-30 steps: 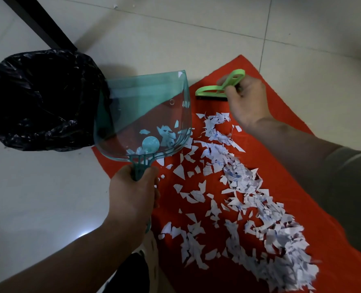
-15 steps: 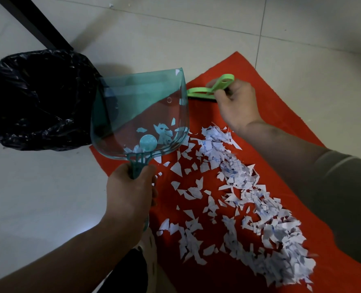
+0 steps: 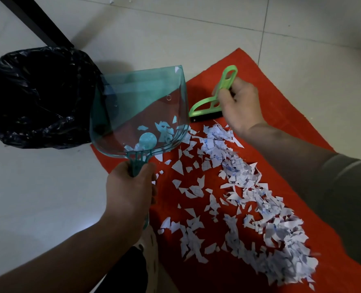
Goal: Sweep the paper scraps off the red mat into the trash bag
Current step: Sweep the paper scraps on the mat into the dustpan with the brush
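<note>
A red mat (image 3: 285, 115) lies on the tiled floor, strewn with several white paper scraps (image 3: 236, 193) in a band running toward the lower right. My left hand (image 3: 131, 191) grips the handle of a clear teal dustpan (image 3: 137, 106), raised and tilted at the mat's left edge, with a few scraps lying in it near the handle. My right hand (image 3: 239, 106) holds a small green hand brush (image 3: 215, 98) with black bristles resting on the mat just above the scraps. A black trash bag (image 3: 33, 98) stands open on the floor, left of the dustpan.
A black diagonal bar (image 3: 35, 22), perhaps a furniture leg, runs behind the bag at top left. Pale floor tiles (image 3: 37, 197) surround the mat. My foot in a light shoe (image 3: 150, 250) shows below the left hand.
The brush has turned from lying flat to handle pointing up, bristles now down on the mat close to the scraps. The dustpan stays tilted in about the same place.
</note>
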Available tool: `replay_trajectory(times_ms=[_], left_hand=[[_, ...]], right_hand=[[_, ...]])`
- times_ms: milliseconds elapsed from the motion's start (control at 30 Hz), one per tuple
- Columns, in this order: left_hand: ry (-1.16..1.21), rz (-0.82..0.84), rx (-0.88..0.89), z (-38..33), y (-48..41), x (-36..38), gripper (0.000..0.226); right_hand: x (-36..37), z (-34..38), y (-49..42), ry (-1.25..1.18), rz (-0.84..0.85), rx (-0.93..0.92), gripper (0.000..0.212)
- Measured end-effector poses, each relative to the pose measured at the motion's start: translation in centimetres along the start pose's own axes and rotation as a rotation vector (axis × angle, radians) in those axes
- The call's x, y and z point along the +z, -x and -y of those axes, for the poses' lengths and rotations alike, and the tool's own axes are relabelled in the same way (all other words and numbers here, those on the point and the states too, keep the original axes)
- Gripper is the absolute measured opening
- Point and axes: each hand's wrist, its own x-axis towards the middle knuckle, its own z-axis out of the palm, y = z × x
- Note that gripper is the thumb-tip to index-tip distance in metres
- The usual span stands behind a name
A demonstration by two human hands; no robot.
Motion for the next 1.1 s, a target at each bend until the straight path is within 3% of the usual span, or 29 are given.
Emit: replay_trajectory(times_ms=[233, 533, 867, 1100], left_hand=[[-0.007, 0.011, -0.007, -0.1, 0.5, 0.3, 0.016], [-0.041, 0.043, -0.006, 0.0, 0.8, 0.4, 0.019], [-0.051, 0.063, 0.018, 0.9, 2.7, 0.5, 0.017], [-0.008, 0.062, 0.018, 2.7, 4.7, -0.4, 0.015]], right_hand=[[-0.8, -1.0, -0.1, 0.019, -0.159, 0.026, 0.024], [-1.9, -2.8, 3.6, 0.1, 0.096, 0.025, 0.018], [-4.9, -4.5, 3.4, 0.008, -0.192, 0.184, 0.034], [-4.7, -3.5, 5.8, 0.171, -0.004, 0.255, 0.028]])
